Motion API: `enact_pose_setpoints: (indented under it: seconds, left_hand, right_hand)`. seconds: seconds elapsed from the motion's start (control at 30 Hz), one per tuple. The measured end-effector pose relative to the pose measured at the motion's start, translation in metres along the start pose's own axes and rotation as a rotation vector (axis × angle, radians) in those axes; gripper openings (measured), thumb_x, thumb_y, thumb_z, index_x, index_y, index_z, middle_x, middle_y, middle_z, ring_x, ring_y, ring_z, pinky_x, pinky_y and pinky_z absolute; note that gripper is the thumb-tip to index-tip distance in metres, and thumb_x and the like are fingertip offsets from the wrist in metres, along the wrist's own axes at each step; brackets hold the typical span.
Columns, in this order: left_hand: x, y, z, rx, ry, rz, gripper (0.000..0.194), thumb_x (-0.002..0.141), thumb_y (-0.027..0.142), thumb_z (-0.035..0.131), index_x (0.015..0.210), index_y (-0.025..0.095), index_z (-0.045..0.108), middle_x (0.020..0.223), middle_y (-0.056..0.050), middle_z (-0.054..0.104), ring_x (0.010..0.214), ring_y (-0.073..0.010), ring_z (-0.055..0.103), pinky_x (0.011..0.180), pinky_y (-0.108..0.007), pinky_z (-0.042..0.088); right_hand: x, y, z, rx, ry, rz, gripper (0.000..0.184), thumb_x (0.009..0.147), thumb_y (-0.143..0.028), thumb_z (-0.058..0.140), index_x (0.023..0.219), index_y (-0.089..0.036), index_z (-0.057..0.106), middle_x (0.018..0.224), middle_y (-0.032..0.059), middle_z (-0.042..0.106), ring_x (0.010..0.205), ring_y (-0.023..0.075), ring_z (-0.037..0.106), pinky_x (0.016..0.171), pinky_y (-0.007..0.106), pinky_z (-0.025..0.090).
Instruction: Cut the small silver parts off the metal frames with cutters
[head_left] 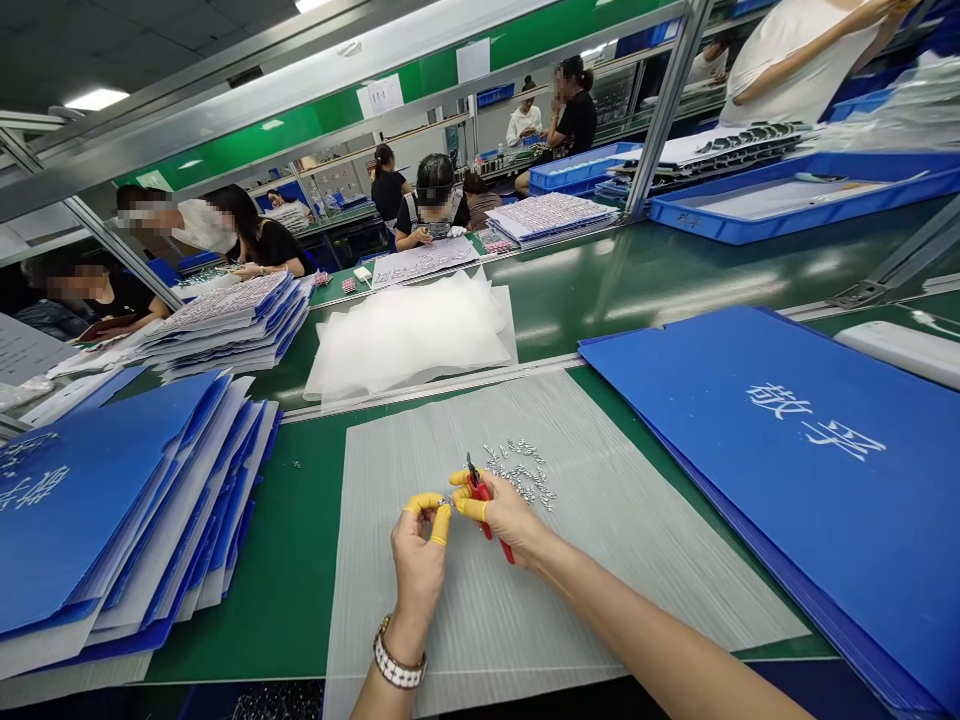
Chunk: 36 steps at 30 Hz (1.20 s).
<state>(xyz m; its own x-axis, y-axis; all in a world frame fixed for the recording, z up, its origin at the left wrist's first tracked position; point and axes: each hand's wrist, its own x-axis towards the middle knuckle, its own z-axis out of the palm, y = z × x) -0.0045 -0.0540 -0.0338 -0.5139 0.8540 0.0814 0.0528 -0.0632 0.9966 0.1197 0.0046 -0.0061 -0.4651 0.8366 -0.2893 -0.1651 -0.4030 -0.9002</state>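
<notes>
My left hand [421, 545], in yellow finger cots, pinches a small shiny metal piece [447, 501] between thumb and finger. Close on its right, my right hand [504, 510] holds red-handled cutting pliers [481, 492] against the palm, their dark jaws pointing up and away. The yellow-covered thumb and finger of this hand also meet at the small metal piece. Just behind the hands lies a scattered heap of small silvery metal parts [534, 470] on a translucent grey sheet [637, 560]. The exact shape of the pinched piece is too small to make out.
Stacked blue folders [97, 450] stand at the left, and more blue boards [787, 430] lie at the right. White foam sheets [412, 335] rest behind the metal rail. A blue tray [810, 205] sits at the back right. Several people work at benches beyond.
</notes>
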Motion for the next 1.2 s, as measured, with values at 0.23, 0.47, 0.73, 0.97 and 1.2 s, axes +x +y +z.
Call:
enact_pose_setpoints:
  seconds: [0.23, 0.47, 0.73, 0.97, 1.2]
  left_hand:
    - [0.001, 0.000, -0.002, 0.046, -0.067, -0.031, 0.023, 0.071, 0.037, 0.070, 0.084, 0.018, 0.067, 0.083, -0.006, 0.066, 0.080, -0.0187, 0.060, 0.074, -0.029, 0.046]
    - [0.004, 0.008, -0.014, 0.010, -0.088, -0.098, 0.024, 0.071, 0.037, 0.069, 0.085, 0.018, 0.066, 0.084, -0.005, 0.066, 0.079, -0.0177, 0.060, 0.075, -0.030, 0.046]
    - [0.001, 0.006, -0.017, -0.021, -0.127, -0.144, 0.025, 0.071, 0.035, 0.069, 0.089, 0.018, 0.066, 0.084, -0.005, 0.065, 0.077, -0.0170, 0.060, 0.070, -0.028, 0.047]
    - [-0.002, 0.007, -0.020, -0.006, -0.180, -0.144, 0.024, 0.072, 0.035, 0.068, 0.089, 0.018, 0.066, 0.085, -0.005, 0.065, 0.077, -0.0158, 0.059, 0.070, -0.027, 0.047]
    - [-0.004, 0.003, -0.024, 0.015, -0.204, -0.062, 0.022, 0.075, 0.033, 0.067, 0.090, 0.018, 0.067, 0.088, -0.006, 0.066, 0.083, -0.0178, 0.060, 0.076, -0.030, 0.048]
  right_hand:
    - [0.009, 0.000, -0.007, -0.459, 0.004, -0.175, 0.033, 0.070, -0.017, 0.056, 0.103, -0.020, 0.053, 0.074, -0.0011, 0.058, 0.065, 0.0143, 0.052, 0.059, 0.026, 0.037]
    - [0.008, -0.018, -0.024, -1.408, 0.021, -0.348, 0.014, 0.072, -0.012, 0.057, 0.085, -0.018, 0.056, 0.077, 0.0070, 0.061, 0.074, 0.0234, 0.056, 0.062, 0.030, 0.033]
    - [-0.002, -0.031, -0.024, -1.537, -0.100, -0.392, 0.011, 0.071, -0.012, 0.059, 0.079, -0.019, 0.059, 0.074, 0.0067, 0.061, 0.070, 0.0221, 0.058, 0.057, 0.028, 0.029]
    - [-0.007, -0.036, -0.022, -1.581, -0.216, -0.332, 0.010, 0.075, -0.018, 0.054, 0.083, -0.020, 0.060, 0.079, 0.0043, 0.064, 0.071, 0.0193, 0.059, 0.054, 0.026, 0.027]
    - [-0.011, -0.037, -0.021, -1.567, -0.234, -0.398, 0.009, 0.074, -0.017, 0.054, 0.081, -0.019, 0.060, 0.075, 0.0033, 0.062, 0.069, 0.0180, 0.057, 0.054, 0.025, 0.027]
